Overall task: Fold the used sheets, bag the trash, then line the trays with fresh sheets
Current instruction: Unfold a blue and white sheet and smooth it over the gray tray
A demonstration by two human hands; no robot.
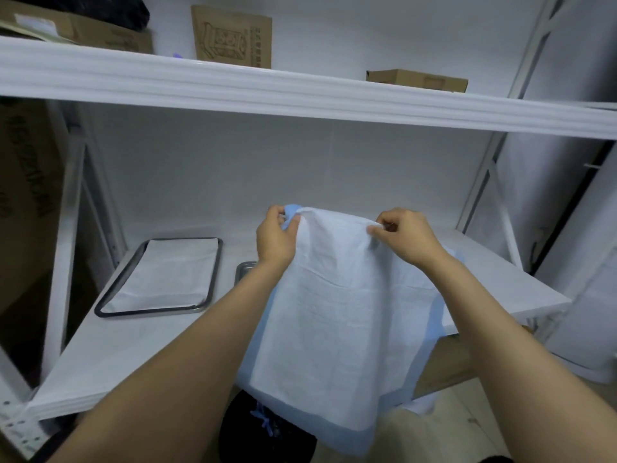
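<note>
— While the sheet hangs in front of me, can you say what my hands are doing?

— I see your left hand pinching one top corner and your right hand pinching the other, both clenched on the sheet's upper edge. It is white in the middle with a blue border, and it hangs from the hands down over the front edge of the shelf.

— Where are the trays from where I sit?

— One tray lies on the shelf to the left of your left forearm. It has a dark rim, and a white sheet already lies flat inside it. A second metal tray shows only a corner just beside your left wrist; the hanging sheet hides the rest of it.

— I make out something dark low down.

— A black bag sits below the shelf, under the sheet's lower edge, with a blue tie showing on it. Cardboard boxes stand on the upper shelf.
</note>
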